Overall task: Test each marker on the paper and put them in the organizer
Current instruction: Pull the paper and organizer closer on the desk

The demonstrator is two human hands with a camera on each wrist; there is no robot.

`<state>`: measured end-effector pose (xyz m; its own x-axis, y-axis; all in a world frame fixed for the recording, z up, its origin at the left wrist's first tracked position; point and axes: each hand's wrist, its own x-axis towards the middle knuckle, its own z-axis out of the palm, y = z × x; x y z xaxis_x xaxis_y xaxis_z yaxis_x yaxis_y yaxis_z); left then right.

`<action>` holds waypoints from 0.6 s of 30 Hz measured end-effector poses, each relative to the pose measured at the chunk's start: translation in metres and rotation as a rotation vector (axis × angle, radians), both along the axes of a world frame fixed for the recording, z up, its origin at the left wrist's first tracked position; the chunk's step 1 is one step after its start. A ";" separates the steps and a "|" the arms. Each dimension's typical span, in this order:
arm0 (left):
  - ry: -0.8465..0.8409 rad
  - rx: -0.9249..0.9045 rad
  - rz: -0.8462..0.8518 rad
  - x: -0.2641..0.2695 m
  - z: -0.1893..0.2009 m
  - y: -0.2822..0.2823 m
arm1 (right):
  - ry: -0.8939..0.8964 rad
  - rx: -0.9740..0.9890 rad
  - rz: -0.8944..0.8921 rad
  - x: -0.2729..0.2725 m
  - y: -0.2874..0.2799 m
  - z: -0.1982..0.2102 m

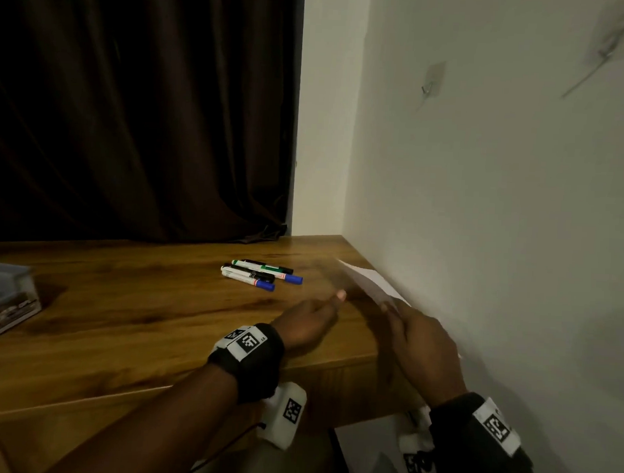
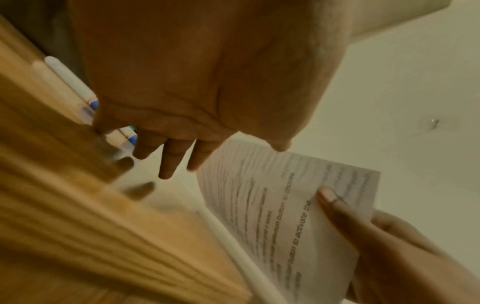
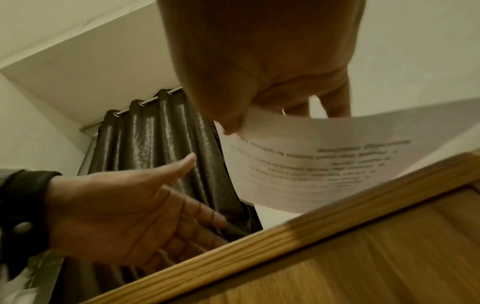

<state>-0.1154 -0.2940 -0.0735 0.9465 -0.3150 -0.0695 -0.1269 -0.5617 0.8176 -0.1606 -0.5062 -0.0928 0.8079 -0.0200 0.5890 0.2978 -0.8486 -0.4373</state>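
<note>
The right hand pinches a printed sheet of paper between thumb and fingers, lifted and tilted over the counter's right edge, by the wall. Just left of it the left hand hangs over the counter near its front edge, fingers loosely spread and holding nothing. Farther back, mid-counter, the markers lie in a close cluster. A dark curtain hangs behind.
</note>
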 end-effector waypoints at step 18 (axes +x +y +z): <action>-0.338 -0.364 0.665 -0.058 0.031 0.229 | 0.020 -0.460 0.725 0.029 0.182 0.052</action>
<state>-0.1735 -0.0650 -0.0427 0.8947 0.3699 0.2502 -0.1332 -0.3137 0.9401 -0.1320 -0.3246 -0.0412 0.5391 0.7426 0.3974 0.8310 -0.5458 -0.1074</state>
